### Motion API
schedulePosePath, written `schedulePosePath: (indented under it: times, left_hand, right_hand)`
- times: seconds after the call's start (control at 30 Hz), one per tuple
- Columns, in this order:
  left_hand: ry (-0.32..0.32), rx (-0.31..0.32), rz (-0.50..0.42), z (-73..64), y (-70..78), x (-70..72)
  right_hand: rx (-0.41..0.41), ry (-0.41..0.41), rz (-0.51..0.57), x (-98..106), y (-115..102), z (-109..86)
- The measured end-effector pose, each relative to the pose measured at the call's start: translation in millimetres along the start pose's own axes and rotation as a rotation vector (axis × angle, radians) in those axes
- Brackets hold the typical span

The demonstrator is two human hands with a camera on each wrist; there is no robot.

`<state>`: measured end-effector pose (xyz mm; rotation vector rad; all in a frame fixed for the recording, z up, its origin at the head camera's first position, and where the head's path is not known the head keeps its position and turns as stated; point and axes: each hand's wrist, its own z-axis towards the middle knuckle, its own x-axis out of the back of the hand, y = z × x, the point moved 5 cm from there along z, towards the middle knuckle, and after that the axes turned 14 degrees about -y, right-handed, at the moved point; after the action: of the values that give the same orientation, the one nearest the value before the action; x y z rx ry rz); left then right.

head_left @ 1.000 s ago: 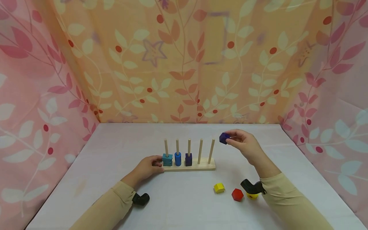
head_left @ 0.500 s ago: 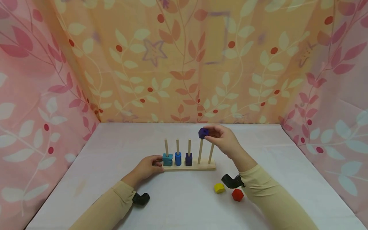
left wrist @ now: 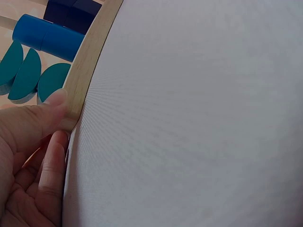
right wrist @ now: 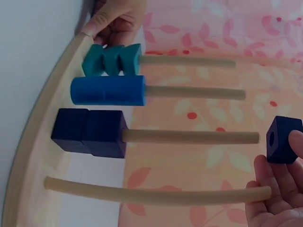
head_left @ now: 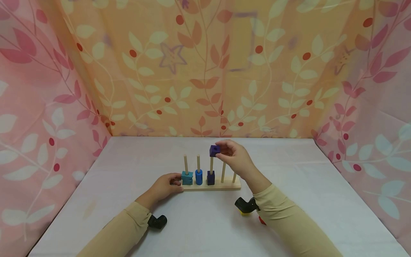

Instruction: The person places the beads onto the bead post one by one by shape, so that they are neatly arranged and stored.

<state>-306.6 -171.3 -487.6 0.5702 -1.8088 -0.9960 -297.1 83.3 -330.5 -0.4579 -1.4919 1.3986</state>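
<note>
My right hand [head_left: 236,157] pinches a purple cube [head_left: 214,151] with a hole through it. In the head view the cube overlaps the top of the middle peg; in the right wrist view its hole [right wrist: 271,140] faces the tip of that peg [right wrist: 253,137], a small gap between them. Two dark purple cubes [right wrist: 90,132] are stacked low on this peg. My left hand [head_left: 167,185] grips the left end of the wooden peg stand [head_left: 221,187], thumb on top. Beside it, teal curved blocks [head_left: 187,178] fill the first peg's foot, and blue cylinders [head_left: 199,177] the second.
Two bare pegs rise at the stand's right, one of them the fourth peg [right wrist: 156,195]. Under my right forearm, a yellow block [head_left: 245,214] and a red block [head_left: 262,220] lie partly hidden on the white tablecloth [head_left: 199,228]. Patterned curtains [head_left: 205,71] surround the table.
My right hand has carried the purple cube leftward, past the right pegs, to above the middle peg. Its forearm now covers more of the yellow and red blocks. The left hand stays put.
</note>
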Motion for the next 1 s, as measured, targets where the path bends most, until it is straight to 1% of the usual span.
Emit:
schedulePosePath:
  times: [0.1, 0.17, 0.23, 0.33, 0.43, 0.67, 0.87, 1.0]
  left_hand:
    - [-0.002, 0.002, -0.001, 0.4, -0.7, 0.1]
    - [-0.003, 0.003, -0.002, 0.4, -0.9, 0.1]
    - [-0.003, 0.003, -0.006, 0.5, -1.2, 0.0]
    - [-0.003, -0.001, -0.007, 0.4, -1.1, 0.0]
    - [-0.007, -0.003, -0.011, 0.3, -1.0, -0.1]
    - [-0.007, -0.005, -0.008, 0.2, -0.5, 0.3]
    - [-0.003, -0.007, -0.005, 0.1, -0.4, 0.4]
    - [-0.005, -0.012, -0.004, 0.1, -0.5, 0.4]
  right_hand:
    - [-0.021, 0.017, -0.014, -4, 5, 1.4]
    - [-0.02, 0.026, -0.032, -6, 15, 4.2]
    - [-0.02, 0.029, -0.059, -8, 19, 5.2]
    - [-0.025, 0.027, -0.071, -11, 22, 6.5]
    - [-0.048, 0.04, -0.076, -12, 26, 6.5]
    - [-0.093, 0.096, -0.004, -15, 31, 2.7]
    - [-0.146, 0.121, 0.048, -22, 43, 0.4]
    - [-0.167, 0.141, 0.089, -25, 51, -1.2]
